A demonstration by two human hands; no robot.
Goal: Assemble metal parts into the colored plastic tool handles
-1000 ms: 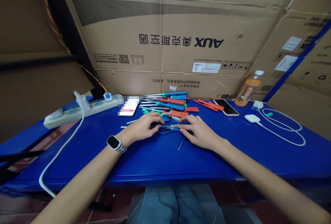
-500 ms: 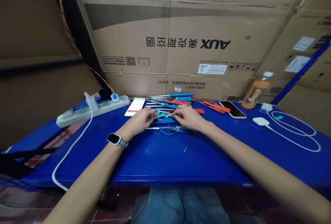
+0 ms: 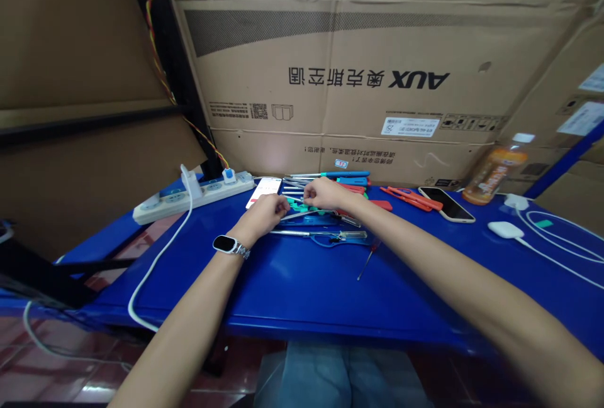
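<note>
My left hand [image 3: 265, 212], with a wristwatch [image 3: 231, 245] on the wrist, has its fingers curled together at the left end of a pile of tools. A screwdriver with a thin metal shaft [image 3: 302, 213] lies just beside its fingertips. My right hand [image 3: 325, 193] reaches over the pile with fingers bent down and pressed together; what they hold, if anything, is hidden. Small green pieces [image 3: 299, 205] lie between the hands. Behind is a blue-handled screwdriver [image 3: 352, 174]. In front, another screwdriver [image 3: 292, 233] with a clear handle rests by a blue loop-shaped piece [image 3: 330, 243].
A white phone [image 3: 262, 190] lies left of the pile, near a power strip [image 3: 212, 192]. On the right are orange-red tools [image 3: 415, 198], a dark-screened phone [image 3: 448, 204], a drink bottle [image 3: 495, 172] and a white charger [image 3: 506, 229] with cable. A small screwdriver [image 3: 367, 263] lies in front. Cardboard [image 3: 368, 37] stands behind.
My right hand has moved left and slightly away from me over the pile, uncovering the clear screwdriver handle. My left hand stays near the same tools. The view has turned a little left.
</note>
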